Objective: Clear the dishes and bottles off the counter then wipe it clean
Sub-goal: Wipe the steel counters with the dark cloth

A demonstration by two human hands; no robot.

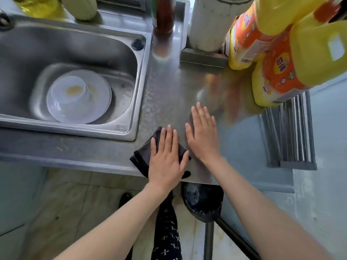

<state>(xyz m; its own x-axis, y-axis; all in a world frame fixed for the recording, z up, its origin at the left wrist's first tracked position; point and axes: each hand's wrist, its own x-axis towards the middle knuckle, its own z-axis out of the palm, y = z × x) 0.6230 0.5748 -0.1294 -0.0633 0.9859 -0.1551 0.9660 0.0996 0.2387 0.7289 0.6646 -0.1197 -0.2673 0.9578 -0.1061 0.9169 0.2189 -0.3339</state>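
My left hand (166, 156) lies flat, fingers straight, pressing a dark grey cloth (142, 156) onto the steel counter (169, 87) near its front edge. My right hand (203, 134) rests flat on the bare counter just to the right of the cloth, holding nothing. In the sink (28, 53) at the left sits a white plate (101, 91) with a white bowl (69, 91) on it, stained yellowish. Two yellow bottles with orange labels (277, 72) stand at the counter's right back. A dark brown bottle (163, 15) stands at the back.
A white pipe (210, 21) rises behind the counter. A yellow oil bottle (37, 6) and a pale container (80, 6) stand behind the sink. A striped grey rack (289, 134) lies at the right. Below the counter edge are tiled floor and a dark slipper (202, 201).
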